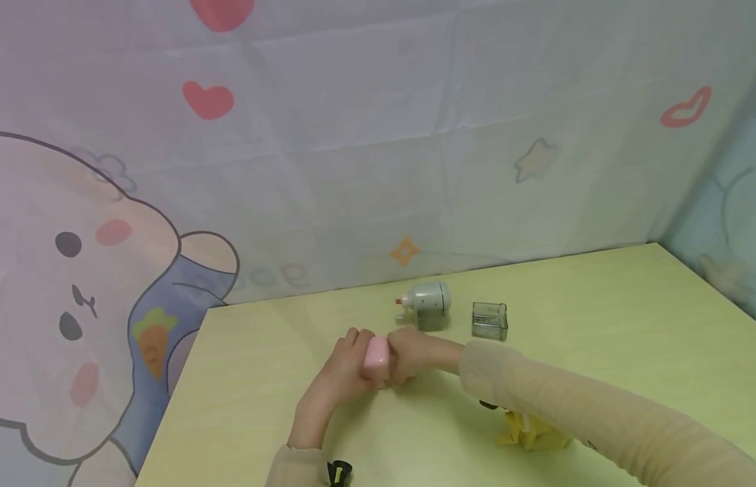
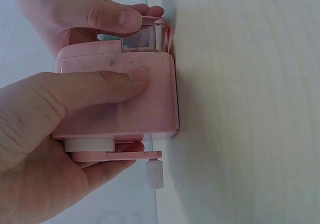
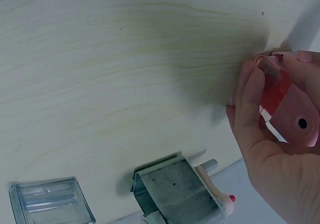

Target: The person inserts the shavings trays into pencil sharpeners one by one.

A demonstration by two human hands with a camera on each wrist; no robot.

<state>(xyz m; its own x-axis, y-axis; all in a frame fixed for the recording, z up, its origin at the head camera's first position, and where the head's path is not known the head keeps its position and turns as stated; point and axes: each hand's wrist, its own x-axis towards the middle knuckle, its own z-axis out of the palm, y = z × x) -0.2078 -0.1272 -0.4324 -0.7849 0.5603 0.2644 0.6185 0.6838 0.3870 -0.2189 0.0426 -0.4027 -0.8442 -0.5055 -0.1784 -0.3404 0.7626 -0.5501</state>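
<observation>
Pink sharpener (image 1: 376, 358) at the worktop (image 1: 597, 318): your left hand (image 1: 344, 368) grips its body, your right hand's (image 1: 412, 353) fingers clasp its clear drawer (image 2: 145, 40), jutting out; a clear box (image 1: 490, 321) lies near the grey sharpener (image 1: 429, 299).

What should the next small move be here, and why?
Probably the right hand should ease the clear drawer straight out: it juts from the pink sharpener, the right fingers are on it, and the left hand grips the sharpener's body.
</observation>
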